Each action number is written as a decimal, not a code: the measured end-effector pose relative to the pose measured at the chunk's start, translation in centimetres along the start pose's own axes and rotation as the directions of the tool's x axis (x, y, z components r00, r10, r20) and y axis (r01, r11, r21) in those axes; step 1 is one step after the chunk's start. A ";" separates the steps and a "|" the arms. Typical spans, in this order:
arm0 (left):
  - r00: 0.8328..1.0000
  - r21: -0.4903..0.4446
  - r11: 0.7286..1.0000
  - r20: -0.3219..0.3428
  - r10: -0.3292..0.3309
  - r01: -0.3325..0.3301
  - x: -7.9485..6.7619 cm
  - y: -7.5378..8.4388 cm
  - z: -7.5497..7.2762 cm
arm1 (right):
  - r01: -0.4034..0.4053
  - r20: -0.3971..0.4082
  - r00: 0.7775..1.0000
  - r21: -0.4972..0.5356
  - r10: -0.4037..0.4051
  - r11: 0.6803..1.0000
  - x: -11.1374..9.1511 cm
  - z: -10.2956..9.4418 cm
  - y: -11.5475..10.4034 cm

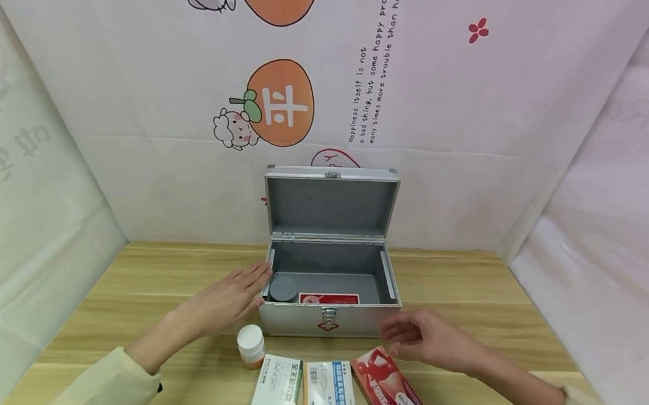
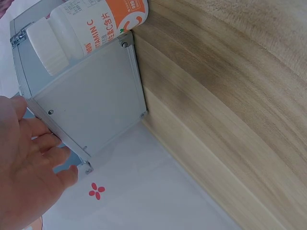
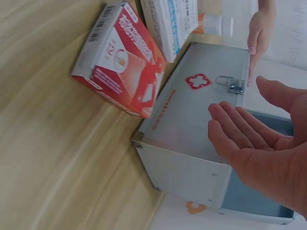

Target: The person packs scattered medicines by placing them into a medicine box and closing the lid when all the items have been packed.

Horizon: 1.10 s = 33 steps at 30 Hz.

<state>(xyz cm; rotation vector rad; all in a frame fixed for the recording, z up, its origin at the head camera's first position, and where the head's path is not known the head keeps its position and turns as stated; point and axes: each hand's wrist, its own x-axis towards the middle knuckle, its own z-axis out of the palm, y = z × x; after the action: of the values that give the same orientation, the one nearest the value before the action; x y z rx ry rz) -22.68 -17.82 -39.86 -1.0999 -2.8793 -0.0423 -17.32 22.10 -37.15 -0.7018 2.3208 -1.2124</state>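
A silver metal first-aid box point(image 1: 295, 320) stands with its lid point(image 1: 332, 209) raised. Along its left rim lies my left hand point(image 1: 226, 302), fingers nearly straight, nothing held. My right hand point(image 1: 433, 340) hovers by the front right corner of the box, above a red medicine box point(image 1: 385, 389); its fingers bend slightly around nothing. Inside the metal box sit a grey round-topped container point(image 1: 283, 290) and a red-and-white packet point(image 1: 330, 298). In the left wrist view, a white vitamin C bottle point(image 2: 86, 28) with an orange label shows beside the metal box.
In front of the metal box, a green-and-white medicine box point(image 1: 275, 388) and a blue-and-white one point(image 1: 331, 394) lie on the wooden table point(image 1: 464, 285). A printed white cloth point(image 1: 445, 142) hangs behind, with more cloth at both sides.
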 end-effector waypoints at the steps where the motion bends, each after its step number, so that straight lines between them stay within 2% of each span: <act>1: 1.000 -0.003 1.000 -0.001 0.000 0.000 0.0 0.0 0.0 | -0.011 0.000 1.000 0.007 0.011 1.000 0.0 0.2 0.3; 7: 1.000 -0.009 1.000 -0.001 0.000 0.000 -0.1 0.0 0.0 | -0.053 -0.023 0.998 0.001 0.053 0.999 -0.3 1.3 1.9; 12: 1.000 -0.021 1.000 0.000 -0.006 0.006 -0.2 -0.1 0.1 | -0.066 -0.070 0.996 -0.087 0.060 0.994 -0.5 2.0 2.8; 20: 1.000 -0.020 1.000 0.004 -0.006 0.006 -0.3 -0.1 0.0 | -0.124 -0.170 0.982 -0.240 0.084 0.963 -0.7 3.9 4.0; 24: 1.000 -0.022 1.000 0.005 -0.005 0.005 -0.3 0.0 -0.1 | -0.129 -0.186 0.979 -0.246 0.084 0.961 -0.8 4.6 4.4; 33: 1.000 -0.014 1.000 -0.005 0.007 -0.008 -0.1 -0.1 0.1 | -0.191 -0.232 0.963 -0.229 0.137 0.954 -0.6 5.5 4.9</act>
<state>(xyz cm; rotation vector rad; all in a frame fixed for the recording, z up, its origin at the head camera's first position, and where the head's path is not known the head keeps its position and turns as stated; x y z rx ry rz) -22.66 -18.01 -39.94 -1.1114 -2.8749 -0.0652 -14.79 21.46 -44.14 -0.4621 2.6833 -0.9717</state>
